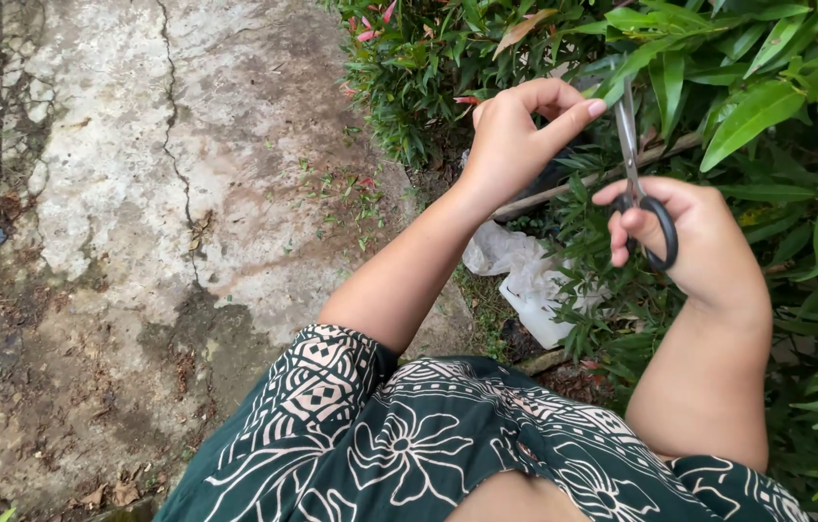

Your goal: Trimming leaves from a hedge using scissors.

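Scissors (639,174), black-handled, are held upright in the right hand (689,237), grip clenched through the loops, blades raised into the shrub (766,87). A leaf tip is pinched by the left hand (515,135), thumb against forefinger, just beside the blades. Blades appear closed, though foliage partly hides them. Crumpled white plastic (525,275) lies below, beside the cracked concrete path (138,193).

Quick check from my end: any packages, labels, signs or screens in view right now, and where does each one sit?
Crumpled plastic bag or wrapper: on the ground at the foot of the shrub, below the left hand and left of the right hand holding the scissors; white and translucent, irregular, partly hidden by leaves.
No labels, signs or screens show.
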